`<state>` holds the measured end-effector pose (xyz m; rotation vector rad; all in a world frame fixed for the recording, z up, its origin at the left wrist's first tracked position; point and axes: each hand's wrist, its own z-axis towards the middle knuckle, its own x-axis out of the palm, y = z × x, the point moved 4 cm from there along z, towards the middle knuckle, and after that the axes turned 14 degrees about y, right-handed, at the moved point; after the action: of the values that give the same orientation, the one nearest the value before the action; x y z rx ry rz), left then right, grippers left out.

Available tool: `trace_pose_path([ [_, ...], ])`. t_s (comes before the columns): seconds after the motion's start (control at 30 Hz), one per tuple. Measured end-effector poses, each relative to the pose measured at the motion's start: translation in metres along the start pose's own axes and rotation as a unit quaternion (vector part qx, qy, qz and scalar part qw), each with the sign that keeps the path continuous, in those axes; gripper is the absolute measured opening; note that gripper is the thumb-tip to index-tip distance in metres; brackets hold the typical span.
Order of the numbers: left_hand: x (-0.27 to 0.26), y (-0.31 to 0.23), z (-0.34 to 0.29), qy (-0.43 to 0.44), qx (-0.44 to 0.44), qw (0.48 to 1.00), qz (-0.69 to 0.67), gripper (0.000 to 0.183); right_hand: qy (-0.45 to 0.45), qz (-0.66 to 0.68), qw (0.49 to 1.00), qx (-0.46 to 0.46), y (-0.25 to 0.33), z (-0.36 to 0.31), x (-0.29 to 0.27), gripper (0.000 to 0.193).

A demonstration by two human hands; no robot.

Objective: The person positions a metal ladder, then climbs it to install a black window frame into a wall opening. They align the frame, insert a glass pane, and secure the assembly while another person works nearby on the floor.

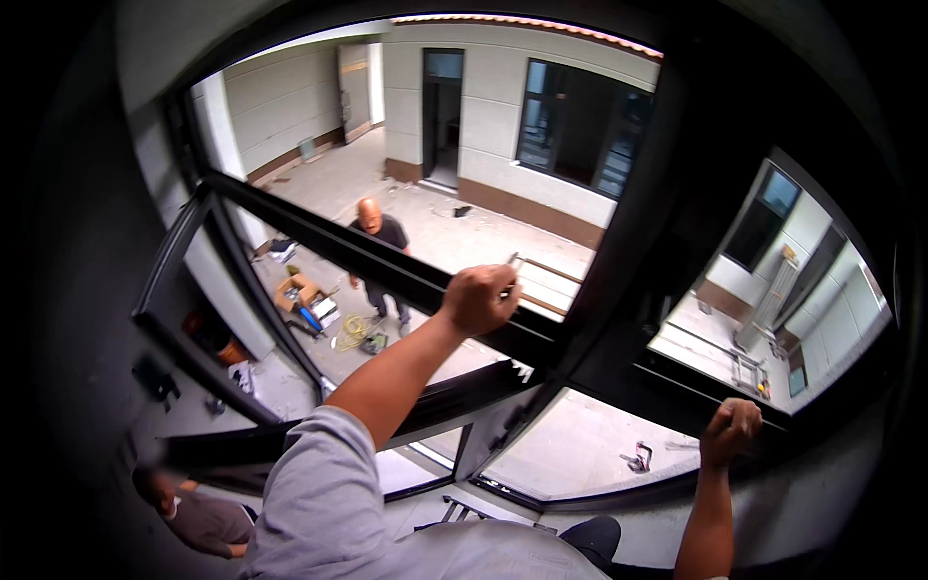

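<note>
My left hand is closed at the dark horizontal crossbar of a large black window frame. The tip of a small, thin, light-coloured thing pokes up from its fingers; its kind is too small to make out. Farther right and lower, my right hand has its fingers curled over another dark crossbar of the same frame. Left of my left arm, a hinged black sash is swung away from the frame.
Beyond the window a person stands in a yard, near a cardboard box and a coiled yellow hose or cable. Another person is at the lower left. A red and black tool lies on the ground outside.
</note>
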<state>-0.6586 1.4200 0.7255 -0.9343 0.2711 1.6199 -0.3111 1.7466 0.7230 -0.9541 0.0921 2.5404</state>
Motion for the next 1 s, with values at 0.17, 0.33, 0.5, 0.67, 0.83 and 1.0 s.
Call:
trace_pose_path([
  [0.17,-0.002,-0.002,0.000,0.022,-0.009,1.000,0.016,0.013,-0.046,0.040,0.998,0.005,0.003,0.003,0.006,0.031],
  [0.33,-0.013,-0.010,0.002,0.025,0.013,1.000,0.007,0.011,-0.034,0.060,0.997,0.039,0.010,0.012,-0.001,0.024],
  [0.5,-0.008,-0.013,0.003,0.024,0.027,0.999,0.007,0.008,-0.029,0.056,0.997,0.050,0.006,0.005,-0.002,0.025],
  [0.67,-0.008,-0.012,-0.001,0.007,0.009,1.000,-0.006,0.008,-0.039,0.055,0.997,0.044,0.004,0.003,-0.001,0.024],
  [0.83,-0.008,-0.005,0.000,0.004,0.012,1.000,-0.019,0.010,-0.048,0.056,0.997,0.035,0.002,0.003,0.000,0.024],
  [1.0,-0.003,0.010,0.004,0.042,-0.047,0.990,-0.126,0.014,-0.048,0.050,0.997,0.042,-0.002,0.002,0.000,0.023],
])
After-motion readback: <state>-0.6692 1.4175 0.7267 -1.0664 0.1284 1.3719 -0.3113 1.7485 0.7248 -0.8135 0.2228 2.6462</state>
